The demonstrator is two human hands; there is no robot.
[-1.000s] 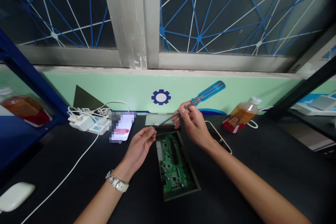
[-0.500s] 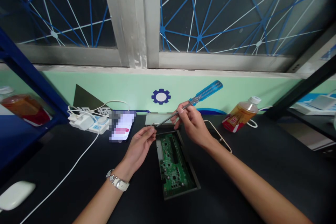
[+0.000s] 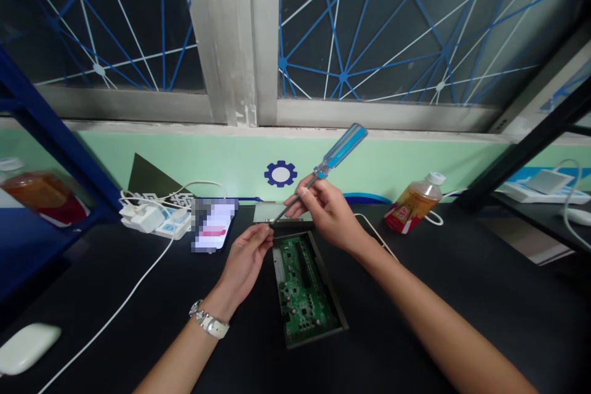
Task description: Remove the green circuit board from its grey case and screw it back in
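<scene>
My right hand [image 3: 332, 212] grips a screwdriver [image 3: 345, 146] by its metal shaft, just below the clear blue handle. The handle points up and to the right, while the tip slants down to the left. At that tip the thumb and fingers of my left hand [image 3: 244, 261] are pinched together; whatever small thing lies between them is hidden. Just below both hands, a green circuit board [image 3: 300, 289] sits in a shallow dark metal case [image 3: 318, 339] on the black table. A flat silver-grey piece [image 3: 264, 212] lies behind the fingertips.
Left of my hands is a phone [image 3: 217, 225] with a lit screen, beside a white power strip [image 3: 173, 225] with chargers and cables. A drink bottle [image 3: 410, 204] stands at the back right. A white mouse-like object [image 3: 28, 348] lies front left. A wall and window rise behind.
The screwdriver's handle has swung left and now stands steeper, with my right hand shifting slightly left along with it. My left hand keeps its pinch at the tip. The view has shifted slightly.
</scene>
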